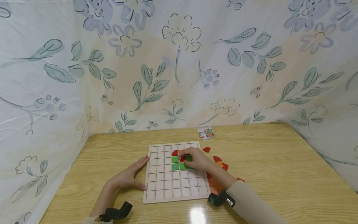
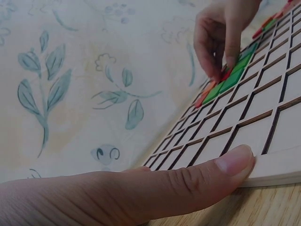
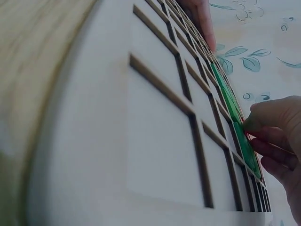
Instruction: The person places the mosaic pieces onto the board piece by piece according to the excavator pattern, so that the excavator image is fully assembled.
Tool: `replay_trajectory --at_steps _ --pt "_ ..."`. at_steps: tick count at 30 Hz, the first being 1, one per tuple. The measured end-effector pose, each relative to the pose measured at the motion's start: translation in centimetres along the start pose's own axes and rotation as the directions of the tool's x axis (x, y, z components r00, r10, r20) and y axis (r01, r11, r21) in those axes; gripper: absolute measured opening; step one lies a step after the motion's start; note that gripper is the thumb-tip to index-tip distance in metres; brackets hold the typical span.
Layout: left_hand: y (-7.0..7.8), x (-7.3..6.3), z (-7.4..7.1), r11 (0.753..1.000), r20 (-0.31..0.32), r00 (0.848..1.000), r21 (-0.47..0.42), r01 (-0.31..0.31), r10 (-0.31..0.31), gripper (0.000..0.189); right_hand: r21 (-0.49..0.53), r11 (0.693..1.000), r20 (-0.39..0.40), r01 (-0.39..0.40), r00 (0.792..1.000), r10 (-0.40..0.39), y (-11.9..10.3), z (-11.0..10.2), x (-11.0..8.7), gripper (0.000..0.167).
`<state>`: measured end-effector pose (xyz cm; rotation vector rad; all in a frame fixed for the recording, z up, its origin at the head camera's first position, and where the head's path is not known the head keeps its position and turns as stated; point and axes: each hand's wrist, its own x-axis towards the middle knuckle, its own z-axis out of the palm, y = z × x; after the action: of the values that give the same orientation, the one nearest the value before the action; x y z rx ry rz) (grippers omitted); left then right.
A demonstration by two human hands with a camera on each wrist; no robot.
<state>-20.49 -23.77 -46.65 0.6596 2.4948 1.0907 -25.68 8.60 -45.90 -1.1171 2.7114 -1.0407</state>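
A wooden grid board lies on the table. In its upper right cells sit several green tiles, a red quarter-circle tile and an orange tile, partly covered by my right hand. That hand pinches another red quarter-circle tile between thumb and fingers, over a cell among the green ones; the left wrist view shows it low at the board's surface. My left hand rests against the board's left edge, fingers extended, its thumb touching the frame near the lower corner.
Loose red and orange tiles lie along the board's right side, some beneath my right forearm. A red quarter-circle tile lies near the upper right corner. Behind the board is a small pattern card. Floral cloth surrounds the table.
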Motion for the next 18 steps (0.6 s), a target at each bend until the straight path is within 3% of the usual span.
replay_trajectory --at_steps 10,18 --pt "0.1 0.0 0.0 1.000 0.005 1.000 -0.002 -0.008 0.008 0.110 0.028 1.000 -0.057 -0.013 0.998 0.015 0.1 -0.2 -0.9 0.024" --pt "0.2 0.0 0.1 1.000 0.008 1.000 0.005 -0.024 0.024 0.110 0.189 0.976 -0.102 -0.111 0.986 0.132 1.1 -1.0 -2.7 0.024"
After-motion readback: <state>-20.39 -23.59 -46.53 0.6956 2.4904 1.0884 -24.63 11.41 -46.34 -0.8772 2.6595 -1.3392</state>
